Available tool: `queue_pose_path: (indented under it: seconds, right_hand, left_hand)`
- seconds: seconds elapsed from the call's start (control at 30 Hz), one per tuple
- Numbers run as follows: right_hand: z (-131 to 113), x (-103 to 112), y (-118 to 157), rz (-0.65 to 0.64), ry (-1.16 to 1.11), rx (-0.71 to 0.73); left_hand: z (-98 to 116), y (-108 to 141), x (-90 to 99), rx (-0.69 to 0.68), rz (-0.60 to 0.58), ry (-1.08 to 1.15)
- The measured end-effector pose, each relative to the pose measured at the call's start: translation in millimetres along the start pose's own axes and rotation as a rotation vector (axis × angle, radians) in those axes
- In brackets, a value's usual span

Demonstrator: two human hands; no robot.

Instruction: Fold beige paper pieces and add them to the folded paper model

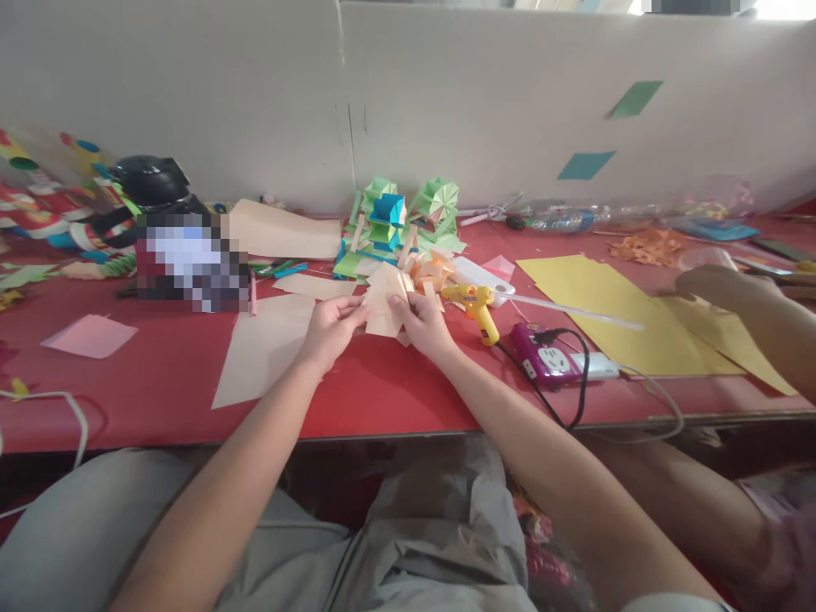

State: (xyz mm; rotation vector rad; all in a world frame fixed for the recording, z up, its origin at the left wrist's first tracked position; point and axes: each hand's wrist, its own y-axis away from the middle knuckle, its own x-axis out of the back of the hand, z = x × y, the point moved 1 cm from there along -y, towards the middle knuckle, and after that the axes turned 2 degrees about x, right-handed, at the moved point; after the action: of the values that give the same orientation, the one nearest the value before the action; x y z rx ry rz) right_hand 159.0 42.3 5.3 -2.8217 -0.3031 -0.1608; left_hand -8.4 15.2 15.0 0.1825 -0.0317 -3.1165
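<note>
Between my hands, above the red table [395, 391], is a small folded piece of cream paper [382, 310]. The fingers of my left hand [335, 323] pinch its left edge. My right hand [426, 319] grips its right side, thumb on top. Just beyond them stand green and blue folded paper shapes [386, 221], with crumpled peach paper [430, 270] in front. A yellow glue gun [475, 308] lies right of my right hand, a clear glue stick [574, 313] behind it. Larger cream sheets [264, 348] lie left of my left hand.
A purple power strip [552, 361] with a black cable sits near the front edge. Yellow sheets [592, 314] lie at right, under another person's hand [727, 293]. A pink square [89, 336] lies at left. A plastic bottle [567, 218] rests by the wall.
</note>
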Motion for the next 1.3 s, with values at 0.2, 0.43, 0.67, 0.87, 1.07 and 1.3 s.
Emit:
queue_pose_path:
  seconds: [0.2,0.43,0.67,0.87,1.07,1.3]
  right_hand:
    - [-1.6,1.7,0.2,0.016,0.038,0.017]
    - [2.2,-1.6,1.6,-0.022,0.104,0.049]
    - [2.3,-2.5,1.1,-0.024,0.019,0.016]
    - [-4.8,-0.2,0.8,-0.035,-0.040,-0.061]
    - [-2.8,4.7,-2.8,-0.050,-0.109,-0.031]
    - [-6.8,5.0,-2.5,-0.095,-0.156,0.035]
  left_hand:
    - [1.3,0.7,-0.1,-0.021,0.005,0.000]
    - [3.2,5.6,-7.4,-0.032,-0.013,-0.021]
    - [-3.4,2.4,-4.0,-0.024,0.008,-0.001]
    - [-5.4,-0.6,-0.6,-0.012,-0.040,0.035]
    - [-4.0,-2.8,9.6,-0.144,0.035,-0.077]
    - [-0.9,-3.1,11.1,-0.208,0.075,-0.154]
